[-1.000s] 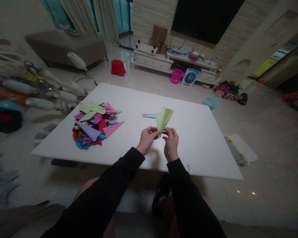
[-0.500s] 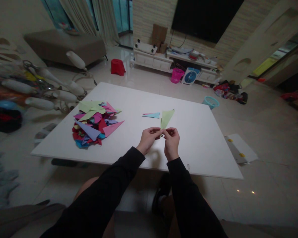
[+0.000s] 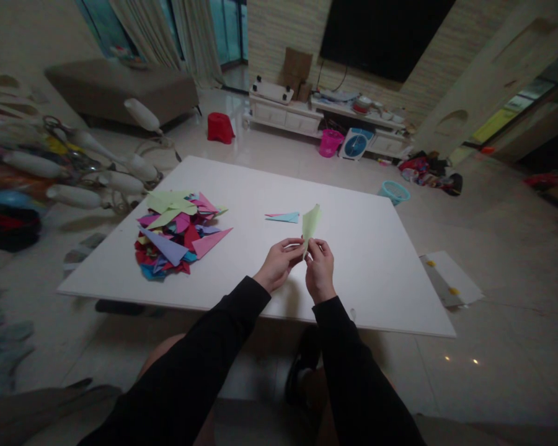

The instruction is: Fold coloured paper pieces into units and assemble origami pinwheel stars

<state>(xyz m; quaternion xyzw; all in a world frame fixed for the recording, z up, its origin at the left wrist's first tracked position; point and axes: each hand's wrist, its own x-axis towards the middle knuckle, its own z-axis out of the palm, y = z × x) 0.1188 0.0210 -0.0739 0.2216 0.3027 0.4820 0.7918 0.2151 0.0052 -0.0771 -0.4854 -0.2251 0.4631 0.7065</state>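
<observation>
A pale green folded paper [image 3: 311, 220], narrow at its lower end, stands up between my two hands above the table. My left hand [image 3: 281, 262] pinches its lower left edge, fingers closed. On the other side my right hand [image 3: 320, 266] grips the same lower end between thumb and fingers. Just beyond the hands lies a slim folded paper piece [image 3: 283, 217], light blue with a pink edge. To the left is a heap of folded coloured papers [image 3: 179, 229] in pink, red, purple, blue and green.
The white table [image 3: 367, 260] spans the space before me. A lamp with several white arms [image 3: 142, 114] stands at its left. Beyond are a red stool [image 3: 220, 127], a pink bin [image 3: 331, 142], a fan [image 3: 356, 142] and a turquoise basket [image 3: 394, 191].
The green paper has turned to look narrower and more upright, its top shifting slightly left. Both hands keep hold of it, with the right fingers moved a little. The heap is unchanged.
</observation>
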